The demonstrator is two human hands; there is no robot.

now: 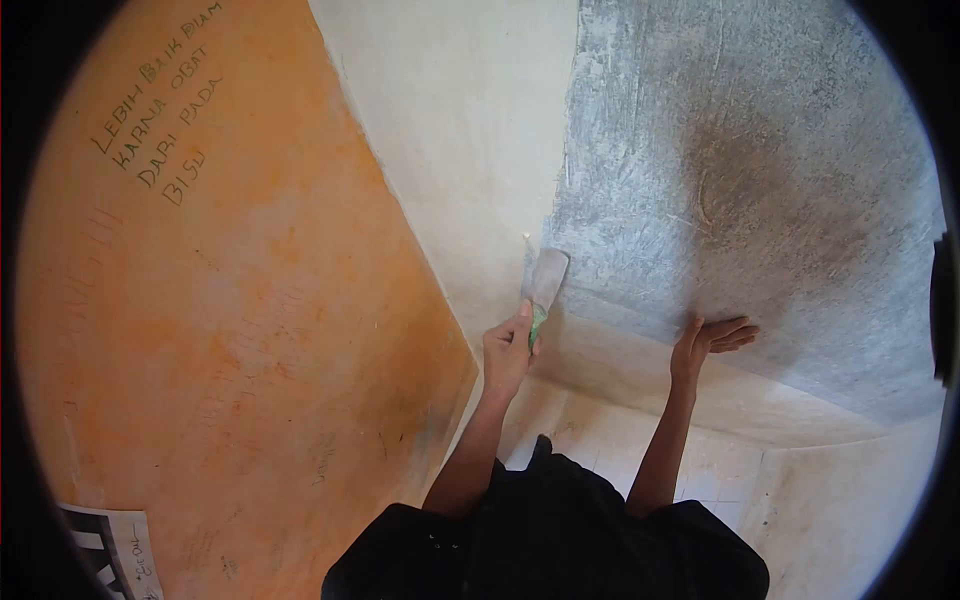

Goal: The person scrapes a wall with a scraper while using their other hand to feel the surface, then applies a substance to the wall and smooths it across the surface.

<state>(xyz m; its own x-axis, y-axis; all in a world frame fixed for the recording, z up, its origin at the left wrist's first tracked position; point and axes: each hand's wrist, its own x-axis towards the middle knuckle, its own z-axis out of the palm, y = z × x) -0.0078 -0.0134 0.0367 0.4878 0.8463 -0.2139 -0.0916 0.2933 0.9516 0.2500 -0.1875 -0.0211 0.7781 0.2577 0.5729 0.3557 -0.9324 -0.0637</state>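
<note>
Head view: a scraper held to a half-grey wall

The head view looks down along a person's two bare arms toward the corner of a room. The left hand [508, 352] is curled into a fist around the green handle of a scraper [546, 282], thumb up along the handle. The scraper's flat, pale blade points upward and lies against the wall, right at the edge where cream paint meets a rough grey area. It appears to touch the surface, though the angle makes that hard to confirm.

The right hand [716, 338] holds nothing. It is spread flat, fingers together and pointing right, palm pressed to the grey patch [760, 180] low on the wall, well apart from the scraper.

The cream wall [470, 120] fills the centre. On the left stands an orange wall [250, 320] with dark handwriting [165, 110] near its top. A printed sheet [110, 560] sits at its lower left corner. Pale floor tiles [720, 470] show between the arms, above the person's black clothing [560, 530].
</note>
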